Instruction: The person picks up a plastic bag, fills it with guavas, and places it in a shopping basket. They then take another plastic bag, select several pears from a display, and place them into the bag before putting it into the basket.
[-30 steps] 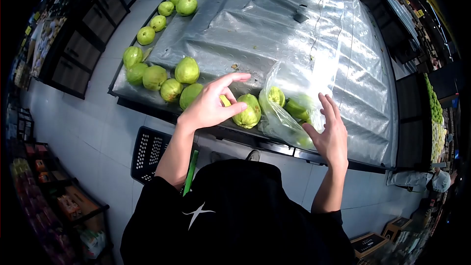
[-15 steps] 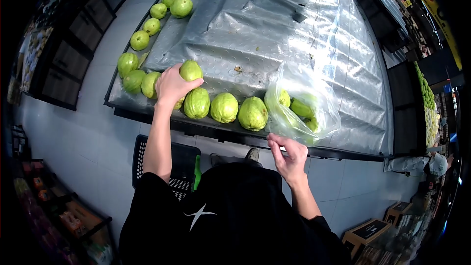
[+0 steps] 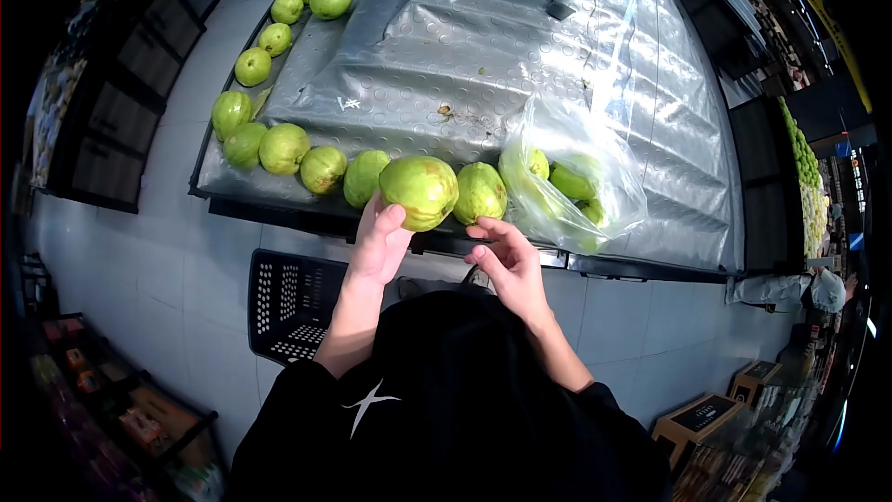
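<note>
My left hand (image 3: 379,244) is closed around a light green guava (image 3: 420,192) with brownish patches, raised in front of the row on the display. My right hand (image 3: 513,270) has its fingers loosely curved and apart, nothing in them. Its fingertips come right at the lower edge of another guava (image 3: 480,191) in the row. To the right of that fruit lies a clear plastic bag (image 3: 609,188) with several guavas inside. More guavas (image 3: 284,149) line the front and left edges of the silver-covered display (image 3: 409,93).
Below the display's front edge, a dark perforated basket (image 3: 279,302) stands on the tiled floor. Cardboard boxes (image 3: 699,416) are at the lower right. Dark cabinets (image 3: 139,93) line the left, and a person in a light cap (image 3: 827,290) is at the far right.
My left hand has moved right and toward me, now with the brown-patched guava raised in it. My right hand has shifted slightly left and up, its fingers spreading from a pinch.
</note>
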Demonstrator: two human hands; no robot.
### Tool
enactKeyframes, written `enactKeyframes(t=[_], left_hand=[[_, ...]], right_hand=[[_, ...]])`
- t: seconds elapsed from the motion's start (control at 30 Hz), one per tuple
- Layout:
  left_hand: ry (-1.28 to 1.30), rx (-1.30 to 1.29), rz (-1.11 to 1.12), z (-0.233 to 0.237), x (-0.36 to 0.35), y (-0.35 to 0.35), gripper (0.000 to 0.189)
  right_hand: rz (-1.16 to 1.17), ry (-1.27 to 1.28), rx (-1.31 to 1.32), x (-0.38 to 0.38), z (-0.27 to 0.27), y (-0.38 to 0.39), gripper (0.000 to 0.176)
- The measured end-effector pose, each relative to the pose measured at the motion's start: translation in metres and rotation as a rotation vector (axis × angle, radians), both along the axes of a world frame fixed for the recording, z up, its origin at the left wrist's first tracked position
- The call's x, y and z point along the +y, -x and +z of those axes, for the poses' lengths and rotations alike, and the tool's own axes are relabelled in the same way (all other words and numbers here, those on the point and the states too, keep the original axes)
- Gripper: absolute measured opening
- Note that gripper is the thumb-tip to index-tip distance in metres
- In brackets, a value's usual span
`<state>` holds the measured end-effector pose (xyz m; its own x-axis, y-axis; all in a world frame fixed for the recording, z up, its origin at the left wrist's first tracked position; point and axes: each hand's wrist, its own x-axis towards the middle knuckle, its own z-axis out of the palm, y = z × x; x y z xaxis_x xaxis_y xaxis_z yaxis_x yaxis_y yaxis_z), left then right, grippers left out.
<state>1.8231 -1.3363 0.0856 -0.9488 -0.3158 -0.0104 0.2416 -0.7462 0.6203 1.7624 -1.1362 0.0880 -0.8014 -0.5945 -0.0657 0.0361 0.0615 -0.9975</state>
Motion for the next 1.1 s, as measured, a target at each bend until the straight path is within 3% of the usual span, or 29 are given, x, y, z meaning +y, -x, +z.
enactKeyframes(t=[0.03,0.1,0.13,0.23,0.27,0.37,0.5,0.53,0.57,0.63,0.7,0.73,0.83,0.9,1.03,1.1], left_hand=[[-0.001,0.0,-0.01,0.001,0.004,-0.001,0.076],[0.416,0.047,0.082,0.002,0.011,-0.002,0.085],[0.415,0.05,0.071,0.004,0.013,-0.002,0.085],[0.82,0.178,0.097,0.018,0.021,-0.001,0.087],[0.862,0.195,0.072,0.024,0.023,-0.001,0.086],[0.943,0.261,0.015,0.026,0.025,0.002,0.085],[0.847,0.254,-0.027,0.025,0.026,0.003,0.105],[0.777,0.168,-0.089,0.018,0.023,0.001,0.112],[0.587,0.092,-0.151,0.017,0.023,-0.001,0.106],[0.372,-0.066,-0.318,0.012,0.014,-0.003,0.099],[0.259,-0.103,-0.388,0.005,0.017,-0.005,0.095],[0.142,-0.14,-0.452,0.004,0.018,-0.007,0.091],[0.214,-0.159,-0.368,0.004,0.03,-0.005,0.087],[0.276,-0.109,-0.315,0.009,0.033,-0.004,0.084],[0.492,0.049,-0.178,0.013,0.036,-0.004,0.079],[0.774,0.122,-0.151,0.014,0.036,-0.005,0.081]], right_hand=[[-0.01,-0.001,0.0,0.003,0.0,0.001,0.047],[0.034,0.21,-0.341,0.006,0.008,0.006,0.052],[0.095,0.249,-0.41,0.006,0.009,0.008,0.068],[0.194,0.43,-0.614,0.005,0.014,0.01,0.08],[0.206,0.421,-0.641,0.007,0.016,0.009,0.089],[0.173,0.415,-0.597,0.008,0.015,0.004,0.087],[0.192,0.517,-0.461,0.011,0.016,0.011,0.081],[0.118,0.479,-0.296,0.009,0.02,0.009,0.079],[0.044,0.438,-0.13,0.008,0.026,0.008,0.08],[0.011,0.384,-0.14,0.013,0.03,0.004,0.086],[0.005,0.234,0.096,0.015,0.028,0.003,0.09],[0.001,0.173,0.076,0.016,0.032,0.0,0.094],[0.019,0.033,0.288,0.019,0.025,0.0,0.097],[0.032,0.04,0.281,0.019,0.023,-0.002,0.101],[0.077,0.344,-0.103,0.023,0.019,0.002,0.096],[0.077,0.38,-0.122,0.024,0.017,0.003,0.088]])
